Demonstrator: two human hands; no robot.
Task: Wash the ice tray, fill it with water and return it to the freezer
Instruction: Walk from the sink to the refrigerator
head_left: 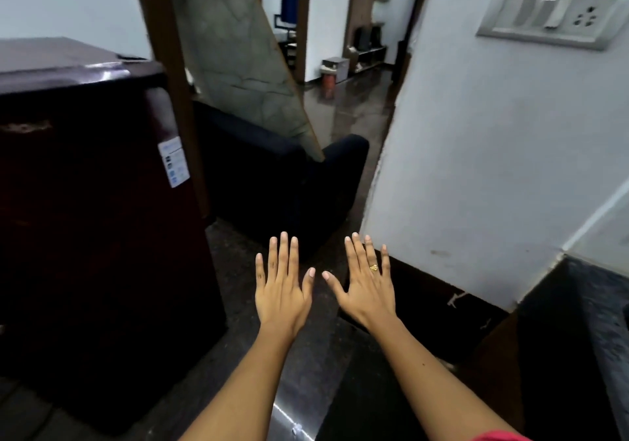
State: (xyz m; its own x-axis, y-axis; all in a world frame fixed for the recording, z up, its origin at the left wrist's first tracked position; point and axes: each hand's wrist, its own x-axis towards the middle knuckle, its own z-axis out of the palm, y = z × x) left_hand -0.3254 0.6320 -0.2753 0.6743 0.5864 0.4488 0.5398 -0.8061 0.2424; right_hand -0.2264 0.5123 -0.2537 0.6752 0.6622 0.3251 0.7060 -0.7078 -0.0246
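Note:
My left hand (282,287) and my right hand (366,286) are held out side by side in front of me, palms down, fingers spread, nothing in either. A gold ring sits on a finger of the right hand. A dark maroon fridge (88,202) stands to the left with its door shut and a white label on its right edge. No ice tray is in view.
A dark stone counter (578,321) juts in at the lower right under a white wall with a switch plate (548,15). A dark armchair (292,185) stands ahead beyond an open doorway, with a door (238,59) leaning open. The floor is dark and glossy.

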